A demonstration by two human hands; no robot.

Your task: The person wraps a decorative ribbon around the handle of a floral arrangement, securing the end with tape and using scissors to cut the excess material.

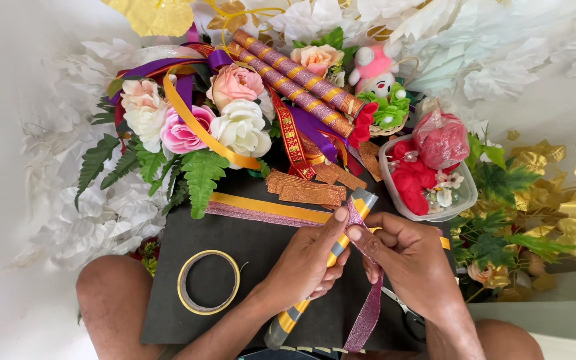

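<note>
My left hand (305, 263) and my right hand (411, 263) meet over a dark board (235, 233) on my lap. Both pinch a pink glitter ribbon (368, 313) that hangs down from my fingers toward the board's near edge. A yellow and grey utility knife (287, 323) lies slanted under my left hand, its tip (363, 198) showing above my fingers. A roll of clear tape (209, 282) lies on the board left of my left hand. Yellow ribbon (268, 207) and more pink glitter ribbon (248, 214) stretch across the board's far part.
Artificial flowers (188, 127) with green ferns, patterned rolled sticks (295, 77), copper glitter strips (308, 190) and a clear tub (461, 197) of red flowers crowd the far side. Gold leaves (568, 200) lie right, white leaves (95, 213) left. Scissors (405, 313) sit under my right wrist.
</note>
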